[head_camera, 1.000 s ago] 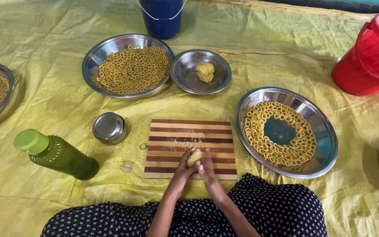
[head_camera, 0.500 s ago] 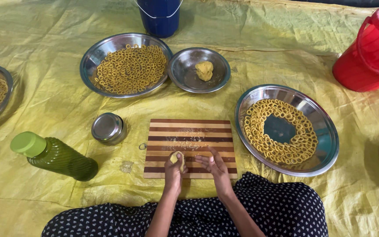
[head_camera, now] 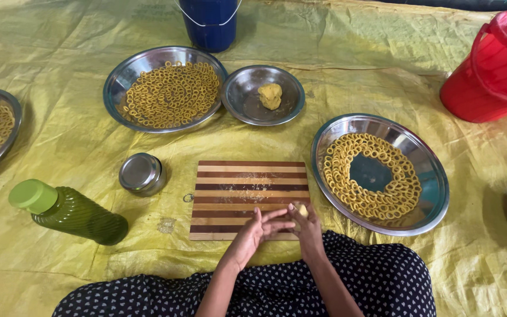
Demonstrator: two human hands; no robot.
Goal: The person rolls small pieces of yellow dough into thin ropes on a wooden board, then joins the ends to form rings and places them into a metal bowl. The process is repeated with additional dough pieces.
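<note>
Since half a second ago, both hands have drawn together again: the left hand [head_camera: 252, 232] lies open, fingers apart, against the right hand [head_camera: 307, 226], whose fingers pinch a small dough piece [head_camera: 303, 209]. It looks soft and light, best held gently at its middle. Beyond the fingers lies the striped board [head_camera: 247, 185], farther off a lump of dough [head_camera: 270, 95] in a steel plate [head_camera: 239, 97].

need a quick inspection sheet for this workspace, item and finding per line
surface: yellow sheet, wrinkled, on the floor
job's things: small dough piece in right hand; striped wooden board dusted with crumbs; right tray with rings around a bare centre
clutter: green bottle lying down, steel lidded tin, dough bowl, full ring tray
grippers: left hand flat, open, beside the right
cables: nothing seen
surroundings: blue bucket, red bucket
</note>
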